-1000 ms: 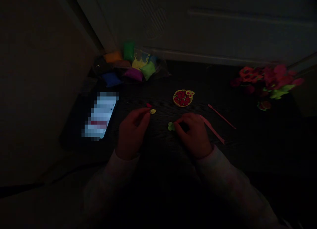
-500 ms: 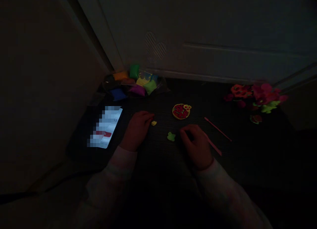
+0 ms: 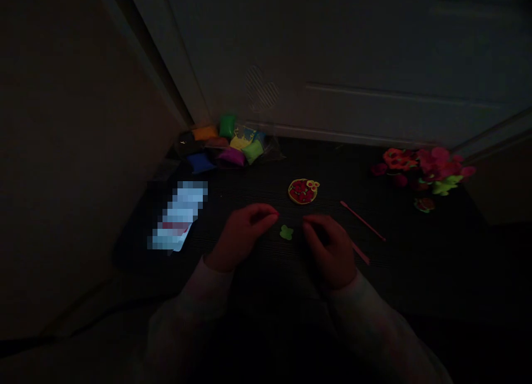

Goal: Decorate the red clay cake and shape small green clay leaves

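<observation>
The scene is very dark. My left hand is curled, with thumb and fingertips pinched together just left of a small green clay piece on the dark mat; what they pinch is too small to make out. My right hand is closed just right of the green piece, and a pink modelling tool sticks out from under it to the right. A round red and yellow clay disc lies beyond the hands.
Several bags of coloured clay are heaped at the back left by the wall. A lit screen lies to the left. A thin pink stick and a cluster of red, pink and green clay flowers are at the right.
My left hand moved right towards the green piece, and the small yellow bit seen by it earlier no longer shows. My right hand pulled back slightly from the green piece. The view tilted up.
</observation>
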Demonstrator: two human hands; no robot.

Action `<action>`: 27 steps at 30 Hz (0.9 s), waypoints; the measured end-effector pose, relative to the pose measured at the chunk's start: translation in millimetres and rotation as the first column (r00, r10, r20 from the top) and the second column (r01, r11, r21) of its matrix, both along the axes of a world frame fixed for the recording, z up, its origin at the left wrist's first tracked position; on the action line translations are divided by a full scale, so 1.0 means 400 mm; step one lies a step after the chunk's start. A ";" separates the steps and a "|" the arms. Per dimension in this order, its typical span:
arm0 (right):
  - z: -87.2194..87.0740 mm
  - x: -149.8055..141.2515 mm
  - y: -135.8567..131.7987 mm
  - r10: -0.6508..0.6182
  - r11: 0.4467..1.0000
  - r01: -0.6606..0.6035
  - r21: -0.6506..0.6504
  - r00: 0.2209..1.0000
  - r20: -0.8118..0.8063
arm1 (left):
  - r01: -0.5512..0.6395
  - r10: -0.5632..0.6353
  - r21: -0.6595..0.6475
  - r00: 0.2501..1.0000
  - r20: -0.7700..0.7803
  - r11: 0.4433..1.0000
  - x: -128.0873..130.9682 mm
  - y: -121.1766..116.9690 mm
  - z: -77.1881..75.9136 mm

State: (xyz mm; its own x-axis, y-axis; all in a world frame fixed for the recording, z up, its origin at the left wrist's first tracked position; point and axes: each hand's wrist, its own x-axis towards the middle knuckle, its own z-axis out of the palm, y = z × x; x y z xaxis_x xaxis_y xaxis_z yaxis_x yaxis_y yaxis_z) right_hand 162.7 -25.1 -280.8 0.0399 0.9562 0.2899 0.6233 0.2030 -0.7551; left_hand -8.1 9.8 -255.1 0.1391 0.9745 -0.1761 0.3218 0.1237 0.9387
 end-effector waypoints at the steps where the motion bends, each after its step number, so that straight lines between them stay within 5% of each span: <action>1: 0.002 -0.001 -0.003 0.046 0.998 -0.046 0.031 0.999 0.017 | 0.016 -0.014 -0.040 0.998 0.060 0.999 0.013 -0.008 0.000; 6: 0.009 -0.005 -0.006 0.258 0.931 -0.300 0.207 0.944 0.204 | 0.045 0.006 -0.194 0.967 0.255 0.980 0.050 -0.033 -0.015; 16: 0.006 -0.016 -0.008 0.234 0.896 -0.323 0.305 0.927 0.293 | -0.032 0.132 -0.361 0.958 0.256 0.932 0.038 -0.072 -0.022; 27: 0.008 -0.020 -0.011 0.230 0.866 -0.342 0.365 0.920 0.317 | 0.016 0.158 -0.410 0.908 0.387 0.912 0.038 -0.072 -0.033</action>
State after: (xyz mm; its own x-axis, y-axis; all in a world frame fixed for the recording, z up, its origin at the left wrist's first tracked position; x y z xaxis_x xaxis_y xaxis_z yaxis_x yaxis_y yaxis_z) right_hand 154.7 -29.4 -277.7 -0.3455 0.7084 0.6154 0.6481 0.6544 -0.3895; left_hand 7.0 -19.2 -268.3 0.2154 0.8438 -0.4916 -0.0978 0.5195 0.8488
